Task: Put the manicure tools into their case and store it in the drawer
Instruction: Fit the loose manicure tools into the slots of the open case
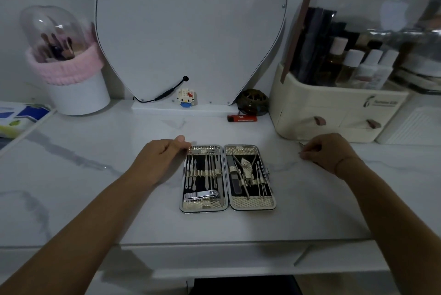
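The case [253,203] lies opened flat on the white marbled desk [95,199], its two rounded halves side by side and their long sides running away from the person. The slim steel tools inside point the same way, tucked under pale straps against a black lining with woven gold panels at each end; a nail clipper [202,195] lies crosswise in the left half. The left hand [162,158] touches the case's far left corner with bent fingers, and whether it grips is unclear. The right hand [327,151], well apart to the right, pinches a thin metal tool [300,144], of which only the tip shows.
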A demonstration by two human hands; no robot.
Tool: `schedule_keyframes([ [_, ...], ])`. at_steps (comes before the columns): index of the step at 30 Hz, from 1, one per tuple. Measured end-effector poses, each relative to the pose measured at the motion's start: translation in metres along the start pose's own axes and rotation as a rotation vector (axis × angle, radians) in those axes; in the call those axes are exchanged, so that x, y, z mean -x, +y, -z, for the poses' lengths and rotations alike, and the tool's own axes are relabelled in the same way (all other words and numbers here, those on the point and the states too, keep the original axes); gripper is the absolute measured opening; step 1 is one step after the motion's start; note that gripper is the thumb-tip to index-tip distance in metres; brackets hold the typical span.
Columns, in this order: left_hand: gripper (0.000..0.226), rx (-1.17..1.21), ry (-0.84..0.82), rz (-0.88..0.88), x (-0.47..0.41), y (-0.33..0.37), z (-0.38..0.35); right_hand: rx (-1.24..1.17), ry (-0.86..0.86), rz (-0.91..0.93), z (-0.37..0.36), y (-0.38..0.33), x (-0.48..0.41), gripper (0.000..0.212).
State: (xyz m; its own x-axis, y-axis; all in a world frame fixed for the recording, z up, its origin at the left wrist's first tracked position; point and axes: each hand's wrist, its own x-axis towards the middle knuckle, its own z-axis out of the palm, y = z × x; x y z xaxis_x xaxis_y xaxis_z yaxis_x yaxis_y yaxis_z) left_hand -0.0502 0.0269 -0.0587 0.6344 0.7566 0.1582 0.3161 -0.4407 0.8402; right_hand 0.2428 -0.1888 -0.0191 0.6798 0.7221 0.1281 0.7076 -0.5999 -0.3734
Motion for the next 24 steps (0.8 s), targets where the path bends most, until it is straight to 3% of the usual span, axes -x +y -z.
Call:
schedule_keyframes([
  [7,0.040,-0.001,-0.012,0.005,-0.002,-0.002,0.001,0.252,-0.142,0.018,0.005,-0.013,-0.006,0.020],
  [10,0.040,0.023,-0.015,0.005,-0.001,-0.003,0.001,0.199,-0.190,0.024,0.004,-0.017,-0.001,0.021],
  [17,0.042,-0.042,-0.021,-0.014,0.000,0.003,0.002,-0.203,-0.131,0.129,0.012,-0.032,0.010,0.016],
  [21,0.044,-0.041,-0.033,-0.018,0.000,0.003,0.002,-0.730,-0.253,0.123,0.007,-0.081,0.016,0.009],
  [24,0.045,-0.067,-0.039,-0.022,0.001,0.004,0.003,-0.830,-0.343,0.170,-0.015,-0.120,0.016,0.015],
])
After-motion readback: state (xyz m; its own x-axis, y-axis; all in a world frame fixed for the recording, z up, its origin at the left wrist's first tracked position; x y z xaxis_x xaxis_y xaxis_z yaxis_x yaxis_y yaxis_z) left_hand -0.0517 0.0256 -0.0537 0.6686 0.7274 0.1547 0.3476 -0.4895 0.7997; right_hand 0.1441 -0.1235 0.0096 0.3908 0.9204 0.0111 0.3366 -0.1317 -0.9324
